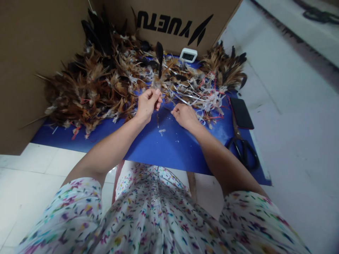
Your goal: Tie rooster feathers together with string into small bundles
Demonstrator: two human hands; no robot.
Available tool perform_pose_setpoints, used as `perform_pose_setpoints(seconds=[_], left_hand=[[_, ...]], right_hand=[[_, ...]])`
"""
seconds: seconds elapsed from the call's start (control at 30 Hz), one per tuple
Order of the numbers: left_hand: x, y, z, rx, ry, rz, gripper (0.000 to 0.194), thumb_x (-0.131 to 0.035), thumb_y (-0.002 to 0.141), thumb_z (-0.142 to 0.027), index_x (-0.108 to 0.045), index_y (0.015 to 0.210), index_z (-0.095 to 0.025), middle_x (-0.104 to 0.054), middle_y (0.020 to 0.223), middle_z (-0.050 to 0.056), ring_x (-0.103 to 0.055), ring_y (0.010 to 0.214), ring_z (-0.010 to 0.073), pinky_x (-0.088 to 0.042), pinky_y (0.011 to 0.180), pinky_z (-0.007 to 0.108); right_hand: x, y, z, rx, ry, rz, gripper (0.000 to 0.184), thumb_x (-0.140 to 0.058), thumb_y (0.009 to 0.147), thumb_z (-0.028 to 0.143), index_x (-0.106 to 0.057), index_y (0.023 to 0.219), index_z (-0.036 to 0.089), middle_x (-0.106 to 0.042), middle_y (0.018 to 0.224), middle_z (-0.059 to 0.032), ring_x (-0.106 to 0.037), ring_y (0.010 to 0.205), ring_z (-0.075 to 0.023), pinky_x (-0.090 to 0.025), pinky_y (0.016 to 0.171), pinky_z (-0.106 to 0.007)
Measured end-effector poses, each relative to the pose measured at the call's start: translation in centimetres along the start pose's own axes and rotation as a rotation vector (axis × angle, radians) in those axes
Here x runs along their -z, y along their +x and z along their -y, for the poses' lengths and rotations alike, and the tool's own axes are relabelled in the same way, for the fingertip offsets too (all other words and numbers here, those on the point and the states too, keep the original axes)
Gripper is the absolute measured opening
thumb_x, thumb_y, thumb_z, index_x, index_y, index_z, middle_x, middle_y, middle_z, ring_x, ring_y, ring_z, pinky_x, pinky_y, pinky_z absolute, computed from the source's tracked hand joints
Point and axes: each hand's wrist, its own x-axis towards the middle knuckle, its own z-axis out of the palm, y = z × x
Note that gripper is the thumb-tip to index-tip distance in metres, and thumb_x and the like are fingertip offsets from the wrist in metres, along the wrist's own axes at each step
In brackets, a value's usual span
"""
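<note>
My left hand (149,104) is closed in a pinch over the middle of the blue table. From its fingertips a black feather (159,58) stands upright, with paler fluff and brown feather round its base. Just to the right, my right hand (185,115) is closed too, thumb and forefinger together. A thin dark line shows by its fingertips; what it pinches is too fine to make out. The two hands are apart. Behind them lies a wide heap of brown and black feathers (106,84). White ribbons and clear loops (212,100) lie beyond my right hand.
Black-handled scissors (242,150) and a dark phone (241,113) lie at the right edge of the blue tabletop (169,151). A white digital timer (188,55) stands at the back. Cardboard walls (169,26) enclose the back and left. A small fluff scrap (161,132) lies in front.
</note>
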Motion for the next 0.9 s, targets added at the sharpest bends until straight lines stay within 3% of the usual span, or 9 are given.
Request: perform_pose_setpoints(seconds=[0.13,0.3,0.5,0.63,0.9], left_hand=[[-0.1,-0.2,-0.1,0.031,-0.026,0.013,0.035,-0.068,0.089,-0.043,-0.052,0.073,-0.016,-0.054,0.057,-0.007,-0.045,0.041,0.0009,-0.036,0.041,0.014],[-0.1,-0.2,0.1,0.067,-0.059,0.033,0.033,-0.066,0.091,-0.038,-0.051,0.072,-0.016,-0.053,0.056,-0.007,-0.045,0.041,0.0012,-0.035,0.04,0.014],[0.0,-0.4,0.7,0.113,-0.082,0.087,0.032,-0.069,0.089,-0.037,-0.053,0.072,-0.016,-0.055,0.058,-0.006,-0.046,0.041,0.0019,-0.035,0.04,0.015],[0.0,-0.7,0.9,0.15,-0.086,0.125,0.027,-0.066,0.091,-0.031,-0.055,0.073,-0.015,-0.057,0.059,-0.006,-0.047,0.041,0.0023,-0.037,0.04,0.015],[0.2,-0.7,0.7,0.125,-0.002,0.106,0.034,-0.075,0.081,-0.045,-0.058,0.073,-0.016,-0.063,0.063,-0.002,-0.057,0.049,0.0061,-0.041,0.041,0.016]], right_hand=[[0.3,0.1,-0.1,-0.052,0.085,-0.005,0.018,-0.067,0.08,0.019,-0.058,0.064,0.022,-0.056,0.058,0.0012,-0.051,0.056,-0.0139,-0.042,0.062,-0.03],[1.0,-0.4,0.1,-0.174,0.562,0.009,0.017,-0.066,0.082,0.029,-0.058,0.07,0.02,-0.054,0.05,0.0058,-0.047,0.045,-0.0088,-0.037,0.048,-0.023],[1.8,-0.8,0.4,-0.268,0.963,0.009,0.027,-0.079,0.068,0.036,-0.061,0.078,0.019,-0.064,0.06,0.0028,-0.053,0.047,-0.0081,-0.038,0.044,-0.021],[2.0,-1.0,0.2,-0.3,1.029,0.013,0.033,-0.081,0.065,0.036,-0.065,0.087,0.019,-0.068,0.068,0.0005,-0.062,0.058,-0.0116,-0.044,0.048,-0.023],[2.0,-1.4,0.3,-0.297,0.972,-0.017,0.02,-0.077,0.065,0.031,-0.07,0.079,0.018,-0.065,0.054,0.0029,-0.054,0.045,-0.0091,-0.042,0.045,-0.023]])
